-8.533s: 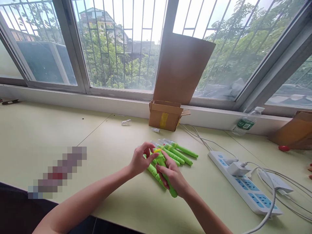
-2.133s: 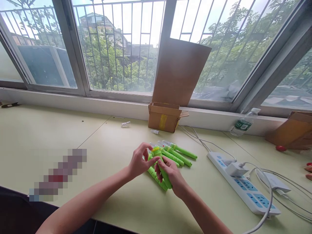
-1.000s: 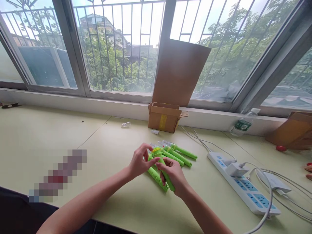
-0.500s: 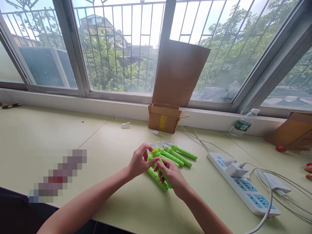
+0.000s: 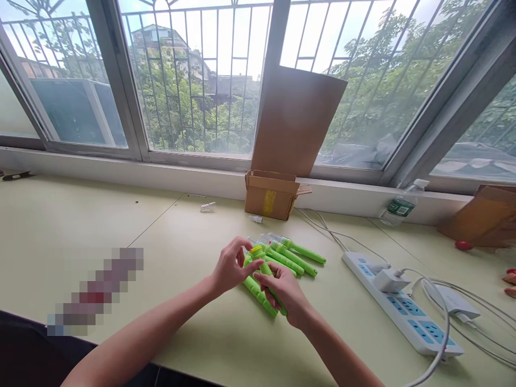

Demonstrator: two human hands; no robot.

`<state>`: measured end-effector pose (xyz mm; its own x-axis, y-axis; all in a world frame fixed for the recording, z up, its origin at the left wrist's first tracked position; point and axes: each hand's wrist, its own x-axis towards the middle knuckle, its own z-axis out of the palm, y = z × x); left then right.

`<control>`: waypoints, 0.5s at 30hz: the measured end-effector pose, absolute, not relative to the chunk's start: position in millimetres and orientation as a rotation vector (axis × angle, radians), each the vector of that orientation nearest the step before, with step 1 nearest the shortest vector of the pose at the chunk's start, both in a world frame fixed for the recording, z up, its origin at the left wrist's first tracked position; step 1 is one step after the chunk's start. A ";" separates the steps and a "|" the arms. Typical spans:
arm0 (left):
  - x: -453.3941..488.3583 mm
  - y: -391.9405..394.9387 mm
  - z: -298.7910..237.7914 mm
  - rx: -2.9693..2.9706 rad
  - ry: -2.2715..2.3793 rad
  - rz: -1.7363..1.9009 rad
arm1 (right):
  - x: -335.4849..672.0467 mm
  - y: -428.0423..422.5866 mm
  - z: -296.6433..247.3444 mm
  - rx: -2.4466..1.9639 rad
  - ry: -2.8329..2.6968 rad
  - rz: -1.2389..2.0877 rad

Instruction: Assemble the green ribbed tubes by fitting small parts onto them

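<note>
My right hand (image 5: 285, 293) is wrapped round the body of a green plastic tube (image 5: 264, 268) with a yellow collar at its upper end. At that collar my left hand (image 5: 233, 264) curves its thumb and index finger round the tube, closed on it; its other fingers are partly hidden. The tube tilts, top to the left. Just behind and beneath the hands lie several similar green tubes (image 5: 305, 251) with clear tips. One of them, a ribbed green tube (image 5: 260, 296), shows below my fingers.
A small cardboard box (image 5: 258, 201) stands by the window sill, with clear plastic pieces (image 5: 208, 207) near it. On the right are a white power strip (image 5: 397, 306) with plugs and cables, a plastic bottle (image 5: 399, 207) and a red round object (image 5: 463, 245).
My right fingers and thumb have shifted slightly along the green tube, and its lower end has moved a little. My left hand stays at the collar.
</note>
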<state>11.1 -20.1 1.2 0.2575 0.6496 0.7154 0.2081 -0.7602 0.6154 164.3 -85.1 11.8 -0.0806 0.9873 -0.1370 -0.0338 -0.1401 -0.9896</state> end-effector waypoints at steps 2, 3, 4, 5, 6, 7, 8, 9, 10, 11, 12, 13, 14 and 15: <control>11.1 -20.2 1.3 2.133 0.785 1.504 | 164.2 -85.2 11.5 -1.256 -1.150 1.389; 11.1 -20.1 1.2 2.132 0.785 1.502 | 164.1 -85.3 11.3 -1.254 -1.139 1.389; 11.0 -20.0 1.1 2.130 0.783 1.498 | 164.0 -85.4 11.0 -1.250 -1.130 1.385; 10.8 -19.9 0.9 2.127 0.781 1.497 | 164.0 -85.5 10.8 -1.243 -1.123 1.379; 10.7 -19.7 0.7 2.124 0.779 1.496 | 163.9 -85.5 10.7 -1.233 -1.119 1.372; 10.6 -19.6 0.6 2.120 0.778 1.498 | 163.9 -85.5 10.6 -1.224 -1.117 1.364; 10.5 -19.5 0.5 2.116 0.778 1.502 | 164.0 -85.5 10.7 -1.218 -1.114 1.358; 10.5 -19.4 0.6 2.112 0.778 1.505 | 164.2 -85.4 10.8 -1.216 -1.111 1.357; 10.5 -19.3 0.7 2.109 0.779 1.506 | 164.4 -85.3 11.0 -1.215 -1.109 1.363; 10.5 -19.3 0.9 2.105 0.781 1.505 | 164.7 -85.2 11.3 -1.216 -1.108 1.372; 10.5 -19.3 1.2 2.101 0.781 1.502 | 165.0 -85.1 11.5 -1.218 -1.109 1.380; 10.5 -19.4 1.5 2.096 0.781 1.500 | 165.4 -84.9 11.7 -1.218 -1.114 1.388; 10.5 -19.5 1.7 2.093 0.780 1.498 | 165.8 -84.8 11.9 -1.219 -1.123 1.391; 10.6 -19.6 2.0 2.091 0.779 1.498 | 166.2 -84.7 12.0 -1.219 -1.137 1.387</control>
